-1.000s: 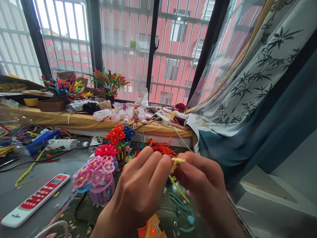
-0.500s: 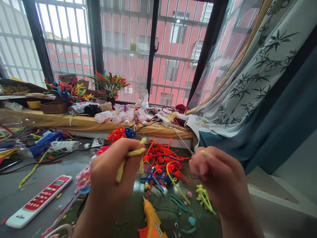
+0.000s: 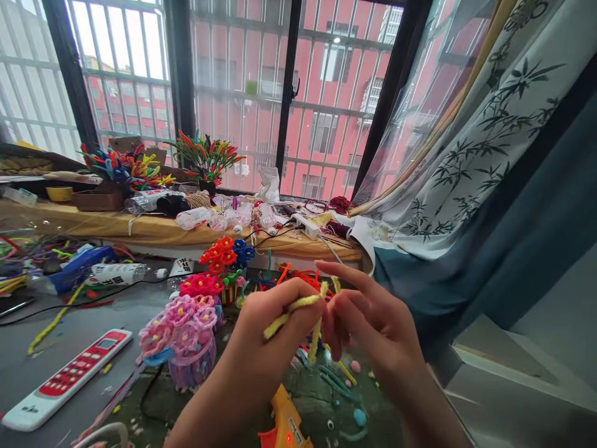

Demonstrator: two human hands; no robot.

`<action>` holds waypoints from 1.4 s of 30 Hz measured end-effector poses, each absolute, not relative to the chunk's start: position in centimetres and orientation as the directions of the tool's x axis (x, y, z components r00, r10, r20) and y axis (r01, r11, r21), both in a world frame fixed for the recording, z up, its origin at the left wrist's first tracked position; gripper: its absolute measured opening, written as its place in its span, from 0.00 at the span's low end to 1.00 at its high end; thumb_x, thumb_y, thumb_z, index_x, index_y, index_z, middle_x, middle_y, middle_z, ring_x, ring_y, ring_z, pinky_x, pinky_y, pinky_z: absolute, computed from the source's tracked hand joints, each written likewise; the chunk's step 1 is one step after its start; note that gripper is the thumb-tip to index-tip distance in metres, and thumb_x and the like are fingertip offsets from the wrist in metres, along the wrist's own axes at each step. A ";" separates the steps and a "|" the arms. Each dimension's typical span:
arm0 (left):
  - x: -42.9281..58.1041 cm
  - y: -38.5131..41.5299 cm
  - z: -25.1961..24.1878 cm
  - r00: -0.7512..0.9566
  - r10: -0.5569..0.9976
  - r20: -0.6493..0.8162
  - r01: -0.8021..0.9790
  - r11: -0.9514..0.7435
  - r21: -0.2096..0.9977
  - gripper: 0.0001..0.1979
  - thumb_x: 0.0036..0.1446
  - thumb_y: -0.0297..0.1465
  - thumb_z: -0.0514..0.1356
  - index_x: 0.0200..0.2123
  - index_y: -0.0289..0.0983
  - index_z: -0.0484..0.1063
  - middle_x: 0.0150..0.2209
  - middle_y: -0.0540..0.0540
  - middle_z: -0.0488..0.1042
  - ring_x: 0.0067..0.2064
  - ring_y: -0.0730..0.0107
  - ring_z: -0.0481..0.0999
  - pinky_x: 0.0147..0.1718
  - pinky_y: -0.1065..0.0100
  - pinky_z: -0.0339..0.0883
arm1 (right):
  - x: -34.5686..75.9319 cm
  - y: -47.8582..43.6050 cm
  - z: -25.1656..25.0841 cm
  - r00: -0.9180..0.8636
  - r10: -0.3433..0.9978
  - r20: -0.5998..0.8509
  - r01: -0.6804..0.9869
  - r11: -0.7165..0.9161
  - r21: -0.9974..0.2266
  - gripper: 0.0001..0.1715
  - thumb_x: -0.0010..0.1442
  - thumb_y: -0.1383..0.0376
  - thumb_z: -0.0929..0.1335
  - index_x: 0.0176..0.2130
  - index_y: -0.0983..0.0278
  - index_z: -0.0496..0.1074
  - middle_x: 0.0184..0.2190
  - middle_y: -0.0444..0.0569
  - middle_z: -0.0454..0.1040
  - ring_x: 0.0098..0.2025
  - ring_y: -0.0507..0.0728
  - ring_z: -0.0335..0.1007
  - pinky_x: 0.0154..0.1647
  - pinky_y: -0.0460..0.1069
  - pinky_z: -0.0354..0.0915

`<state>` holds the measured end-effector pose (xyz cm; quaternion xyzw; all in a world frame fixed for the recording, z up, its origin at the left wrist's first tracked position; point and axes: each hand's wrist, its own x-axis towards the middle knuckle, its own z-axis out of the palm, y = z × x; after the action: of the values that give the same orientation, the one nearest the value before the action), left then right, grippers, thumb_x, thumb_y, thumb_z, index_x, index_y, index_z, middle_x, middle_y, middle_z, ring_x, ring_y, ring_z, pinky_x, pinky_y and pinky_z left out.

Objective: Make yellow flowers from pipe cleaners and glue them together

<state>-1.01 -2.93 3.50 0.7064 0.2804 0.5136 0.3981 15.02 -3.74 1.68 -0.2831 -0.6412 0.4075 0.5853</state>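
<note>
My left hand [image 3: 284, 330] is closed in a pinch on a pale yellow pipe cleaner [image 3: 304, 303]; pieces of it stick up, lie across the fingers and hang below. Close against it on the right is my right hand [image 3: 368, 317], its thumb and fingers bent together at the yellow pipe cleaner, index finger raised. A short yellow end shows between the two hands. Beneath them lies an orange glue gun [image 3: 286, 417], its red light lit and its nozzle hidden. Red and orange pipe cleaner pieces [image 3: 305, 278] lie behind the hands, mostly covered.
Pink pipe cleaner flowers [image 3: 184, 326] in a purple pot stand left of my hands, with red flowers [image 3: 218, 254] behind. A white and red remote [image 3: 69, 379] lies at left. Blue pompom [image 3: 359, 417] and teal pipe cleaners [image 3: 338, 384] lie at right. Bottles [image 3: 193, 218] line the sill.
My hands have come together: the left moved right, the right moved left. The pink flowers now show, while the red pieces and yellow cluster are largely covered.
</note>
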 end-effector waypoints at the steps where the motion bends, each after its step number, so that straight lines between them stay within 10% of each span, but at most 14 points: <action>1: -0.9 -2.9 3.4 0.317 0.805 0.502 -0.018 -0.524 0.852 0.14 0.64 0.31 0.56 0.24 0.36 0.68 0.21 0.56 0.57 0.23 0.79 0.53 0.21 0.73 0.48 | 14.9 -3.6 1.6 -0.150 0.837 0.526 -0.110 0.515 -0.850 0.16 0.70 0.58 0.66 0.56 0.49 0.73 0.23 0.39 0.73 0.22 0.49 0.66 0.25 0.44 0.63; 13: -0.8 -1.8 2.4 0.347 0.782 0.517 0.112 -0.582 0.805 0.15 0.66 0.34 0.54 0.26 0.37 0.63 0.22 0.57 0.56 0.24 0.77 0.54 0.23 0.72 0.49 | 13.7 -2.9 1.3 -0.061 0.886 0.459 -0.097 0.452 -0.887 0.12 0.68 0.56 0.66 0.45 0.59 0.75 0.30 0.44 0.72 0.31 0.53 0.67 0.35 0.47 0.66; 23: -1.1 -1.2 1.7 0.384 0.799 0.464 0.164 -0.553 0.817 0.23 0.70 0.45 0.46 0.31 0.37 0.69 0.22 0.55 0.59 0.25 0.74 0.58 0.26 0.70 0.52 | 14.0 -2.8 1.6 0.169 0.858 0.485 -0.019 0.495 -0.869 0.11 0.63 0.59 0.70 0.31 0.62 0.73 0.23 0.39 0.66 0.24 0.48 0.59 0.24 0.42 0.58; 42: -0.8 -1.2 2.1 0.480 0.836 0.265 0.655 -0.543 0.526 0.08 0.65 0.27 0.47 0.36 0.39 0.64 0.22 0.51 0.67 0.23 0.66 0.66 0.25 0.69 0.52 | 14.6 -2.2 1.4 -0.167 0.904 0.394 0.275 0.426 -0.862 0.21 0.61 0.52 0.71 0.26 0.63 0.67 0.20 0.38 0.64 0.24 0.50 0.55 0.25 0.46 0.51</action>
<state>-0.76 -1.16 2.11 0.8413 0.4430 0.2524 0.1799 14.64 -2.17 1.39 -0.4263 -0.6916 0.3243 0.4845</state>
